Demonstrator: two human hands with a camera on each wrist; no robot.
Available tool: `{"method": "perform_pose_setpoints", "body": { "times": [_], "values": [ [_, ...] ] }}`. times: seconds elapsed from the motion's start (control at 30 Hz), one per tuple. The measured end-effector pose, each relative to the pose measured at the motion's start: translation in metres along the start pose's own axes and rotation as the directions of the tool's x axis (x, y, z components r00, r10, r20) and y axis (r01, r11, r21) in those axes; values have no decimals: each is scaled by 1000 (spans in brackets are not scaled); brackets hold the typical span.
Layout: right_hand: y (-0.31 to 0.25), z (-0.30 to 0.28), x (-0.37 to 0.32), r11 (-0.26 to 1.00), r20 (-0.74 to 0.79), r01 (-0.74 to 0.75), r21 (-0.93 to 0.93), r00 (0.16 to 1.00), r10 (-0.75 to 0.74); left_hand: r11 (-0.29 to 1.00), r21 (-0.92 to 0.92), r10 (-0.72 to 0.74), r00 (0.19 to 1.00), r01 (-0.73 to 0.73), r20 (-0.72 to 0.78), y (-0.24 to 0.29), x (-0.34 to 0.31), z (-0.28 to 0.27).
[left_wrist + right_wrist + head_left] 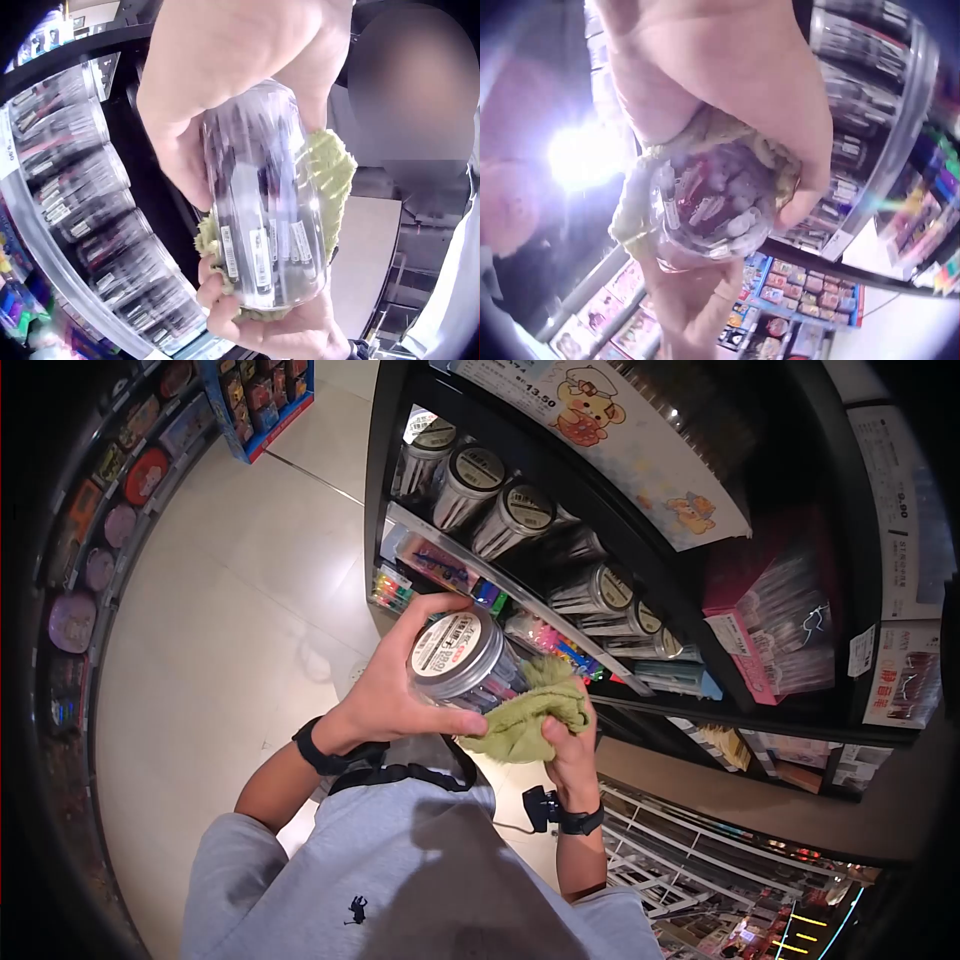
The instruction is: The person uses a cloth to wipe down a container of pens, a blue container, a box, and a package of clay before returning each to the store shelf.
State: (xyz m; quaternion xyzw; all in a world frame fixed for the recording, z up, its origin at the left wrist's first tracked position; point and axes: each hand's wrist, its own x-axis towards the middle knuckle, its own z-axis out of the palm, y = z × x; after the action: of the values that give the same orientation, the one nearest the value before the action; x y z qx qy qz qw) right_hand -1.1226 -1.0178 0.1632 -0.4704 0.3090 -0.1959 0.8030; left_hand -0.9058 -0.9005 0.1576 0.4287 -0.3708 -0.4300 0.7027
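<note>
A clear plastic jar [488,672] with a round labelled lid is tilted in front of the person's chest, with several pen-like sticks inside. The left hand [388,685] grips it near the lid, thumb on one side and fingers on the other. A fuzzy green cloth [525,725] is held by the right hand [574,750] against the jar's lower end. In the left wrist view, small barcode tags show through the clear wall [262,195], and the cloth wraps behind it. The right wrist view looks into the jar's base [716,202], ringed by the cloth.
Similar lidded jars [528,508] lie in a row on the black shelf [600,470] ahead. Colourful small goods [550,635] sit below its price rail. A pink box of pens [770,620] stands to the right, and another display rack [135,490] lines the left.
</note>
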Motion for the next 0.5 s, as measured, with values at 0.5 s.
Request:
{"method": "perform_pose_setpoints", "body": {
  "times": [0.5],
  "values": [
    [-6,74,-5,708,126,351,-613,928,-351,946,280,164,986,-166,28,16,4,-31]
  ]
}}
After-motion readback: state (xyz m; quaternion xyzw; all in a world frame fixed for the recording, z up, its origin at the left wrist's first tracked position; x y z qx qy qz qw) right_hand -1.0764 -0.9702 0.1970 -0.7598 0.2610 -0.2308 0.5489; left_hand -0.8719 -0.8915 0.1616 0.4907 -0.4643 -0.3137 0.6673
